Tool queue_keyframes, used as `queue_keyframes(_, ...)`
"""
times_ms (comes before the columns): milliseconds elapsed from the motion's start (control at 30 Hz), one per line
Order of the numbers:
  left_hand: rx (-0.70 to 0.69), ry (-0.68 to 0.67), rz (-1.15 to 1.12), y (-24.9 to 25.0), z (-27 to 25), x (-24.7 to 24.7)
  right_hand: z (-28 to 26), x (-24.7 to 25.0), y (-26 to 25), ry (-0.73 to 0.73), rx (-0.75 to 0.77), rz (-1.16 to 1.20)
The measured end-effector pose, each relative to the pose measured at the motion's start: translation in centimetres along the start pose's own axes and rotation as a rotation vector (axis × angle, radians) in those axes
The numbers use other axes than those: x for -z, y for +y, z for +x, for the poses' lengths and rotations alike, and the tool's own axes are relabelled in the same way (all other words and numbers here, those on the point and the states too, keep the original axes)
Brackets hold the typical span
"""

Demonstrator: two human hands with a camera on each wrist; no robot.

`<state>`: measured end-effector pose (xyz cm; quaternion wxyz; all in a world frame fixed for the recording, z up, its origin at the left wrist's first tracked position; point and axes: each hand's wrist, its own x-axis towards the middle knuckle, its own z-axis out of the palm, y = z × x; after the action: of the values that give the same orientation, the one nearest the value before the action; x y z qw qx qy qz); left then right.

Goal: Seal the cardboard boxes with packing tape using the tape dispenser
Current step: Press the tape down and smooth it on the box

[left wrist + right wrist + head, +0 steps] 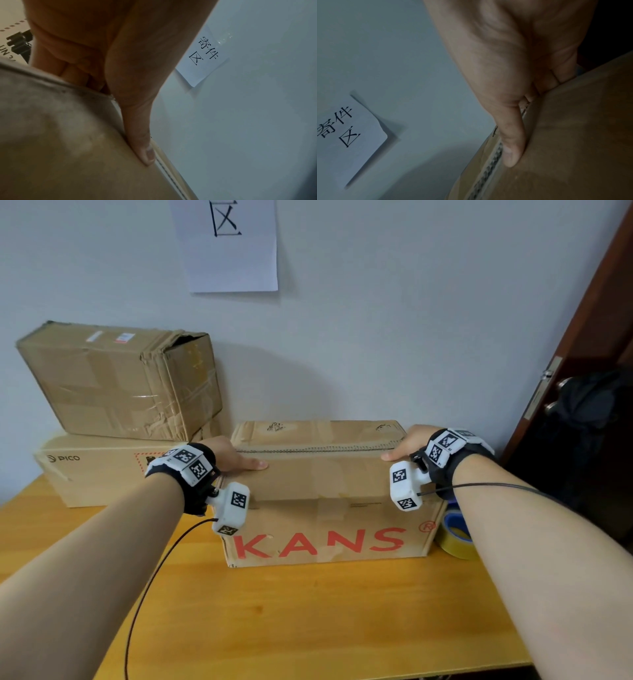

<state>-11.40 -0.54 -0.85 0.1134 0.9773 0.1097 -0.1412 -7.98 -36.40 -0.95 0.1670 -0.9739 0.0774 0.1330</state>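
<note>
A cardboard box printed KANS (325,529) stands on the wooden table (308,618). Its two top flaps are folded down and meet at a seam (315,450). My left hand (236,457) holds the box's left end, thumb flat on the near flap (68,148), fingers wrapped down the side. My right hand (407,445) holds the right end the same way, thumb (510,135) lying along the seam. A yellow tape roll with a blue core (455,537) sits right of the box, partly hidden by my right forearm.
At the left rear a long PICO box (102,474) carries a taped, crumpled box (120,381). A paper sign (229,244) hangs on the wall. A dark door (582,354) with a black bag (589,412) stands at the right.
</note>
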Motion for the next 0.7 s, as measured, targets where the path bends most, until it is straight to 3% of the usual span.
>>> queue_keyframes(267,0.05,-0.044,-0.156,-1.0,0.7,-0.3,-0.4,0.0,0.8,-0.005,-0.017,-0.005)
queue_keyframes(533,-0.033,0.041,0.057,1.0,-0.8,0.0,-1.1,-0.1,0.6,0.027,-0.006,-0.19)
queue_keyframes(633,-0.187,0.117,0.066,1.9,-1.8,-0.2,-2.1,-0.3,-3.1,0.071,0.025,-0.212)
queue_keyframes(700,-0.341,0.111,0.116,3.2,-2.6,-0.7,-3.4,-1.0,-6.3,0.098,0.224,-0.274)
